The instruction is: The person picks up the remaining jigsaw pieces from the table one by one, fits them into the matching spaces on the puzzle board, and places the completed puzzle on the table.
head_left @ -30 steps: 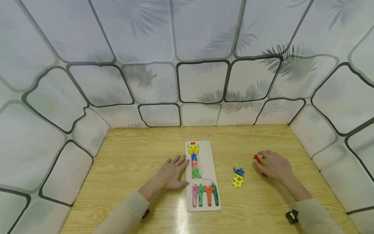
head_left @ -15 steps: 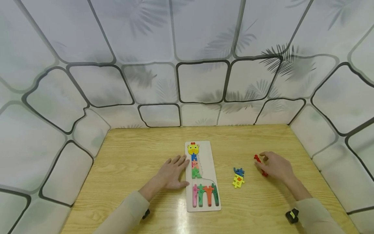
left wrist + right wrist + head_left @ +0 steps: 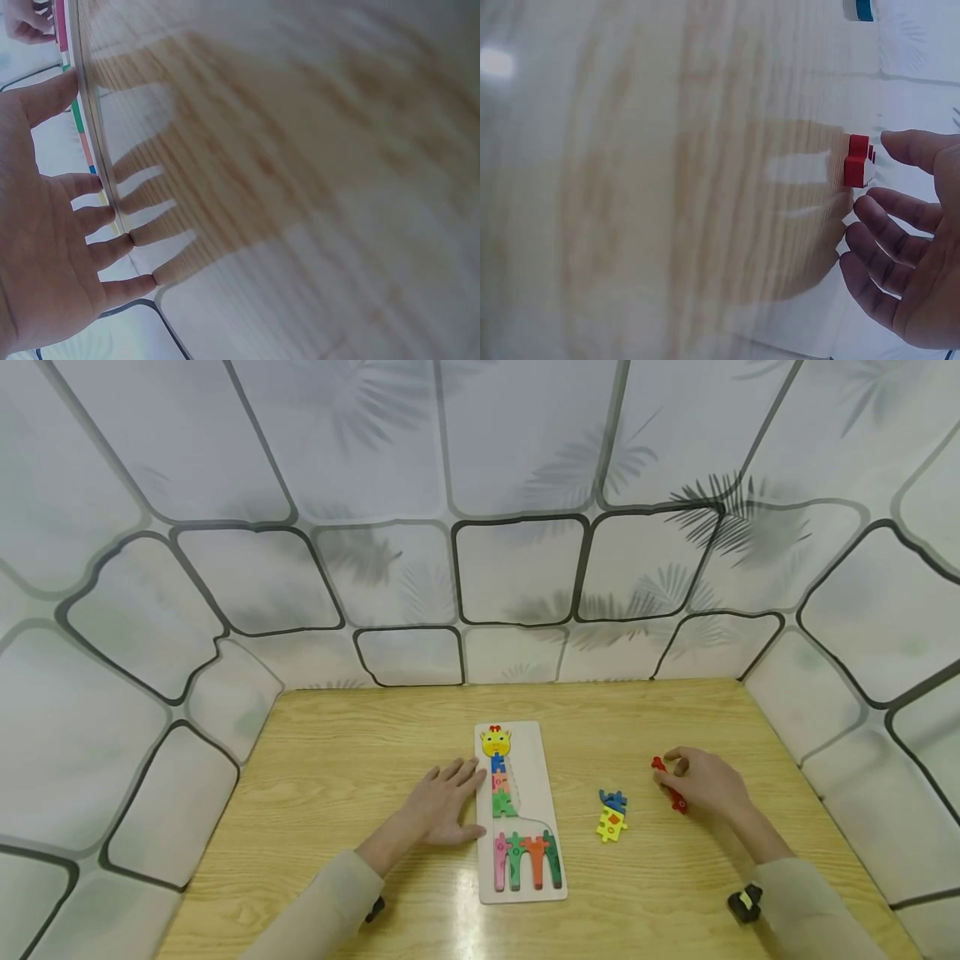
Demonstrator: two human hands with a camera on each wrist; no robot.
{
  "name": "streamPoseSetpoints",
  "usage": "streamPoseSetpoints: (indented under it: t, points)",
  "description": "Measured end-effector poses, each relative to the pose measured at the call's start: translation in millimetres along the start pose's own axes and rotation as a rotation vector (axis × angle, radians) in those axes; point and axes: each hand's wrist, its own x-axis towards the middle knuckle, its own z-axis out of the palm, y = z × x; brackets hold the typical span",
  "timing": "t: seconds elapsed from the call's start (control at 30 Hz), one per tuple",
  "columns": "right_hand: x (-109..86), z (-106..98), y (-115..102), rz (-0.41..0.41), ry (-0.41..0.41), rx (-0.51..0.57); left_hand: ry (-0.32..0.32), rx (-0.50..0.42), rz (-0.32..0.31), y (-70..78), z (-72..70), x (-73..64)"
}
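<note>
Now my left hand (image 3: 446,806) is low in the frame, left of the middle, with its fingers spread wide. The first fingertip and the thumb touch the left edge of the pale puzzle board (image 3: 528,760), I think so it won't slide. The board lies flat on the tabletop (image 3: 360,735). Its long way runs up and down the frame, with the yellow giraffe head (image 3: 496,741) at the top and four legs (image 3: 537,860) at the bottom.

My right hand (image 3: 708,785) is at the lower right of the frame, by a long red piece (image 3: 677,799). Its fingers bend a bit, with a gap to the thumb, and pinch nothing; if one brushes the red piece, I can't tell. That piece lies on a slant: its knobby end points to the upper left, its other end to the lower right. Between it and the board lie a blue piece (image 3: 616,801) and a yellow piece (image 3: 611,828), perhaps put there for easy reach.
</note>
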Motion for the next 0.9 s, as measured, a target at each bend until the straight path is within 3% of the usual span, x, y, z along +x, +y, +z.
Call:
streamPoseSetpoints:
  t: [0.3,0.9]
  points:
    - [1.4,-6.8,-2.4,0.063,-0.069,0.076,0.000,-0.002,-0.004,0.9,-0.5,-0.3]
    - [7.3,-9.6,0.4,0.069,-0.101,0.221,0.009,0.007,-0.002,0.3,0.3,0.3]
